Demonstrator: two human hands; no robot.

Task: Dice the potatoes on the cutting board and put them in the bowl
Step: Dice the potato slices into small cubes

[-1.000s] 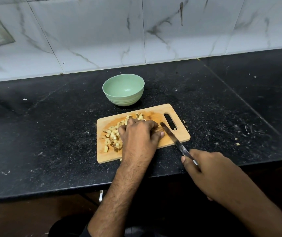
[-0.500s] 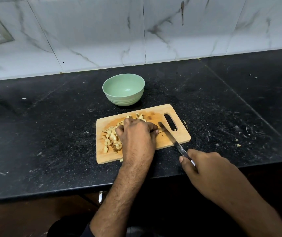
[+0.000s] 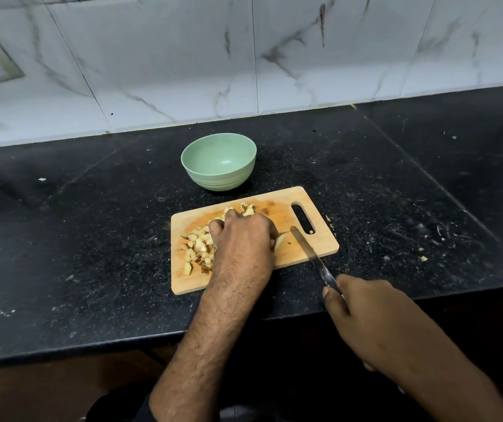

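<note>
Wooden cutting board (image 3: pixel 320 242) carries your diced potatoes (image 3: pixel 198 248), heaped at its left; the green bowl (image 3: pixel 219 166) behind it holds none yet. Your left hand (image 3: pixel 244 239) curls over a last uncut piece; your right hand (image 3: pixel 363 312) grips the knife (image 3: pixel 308 248) beside it.
</note>
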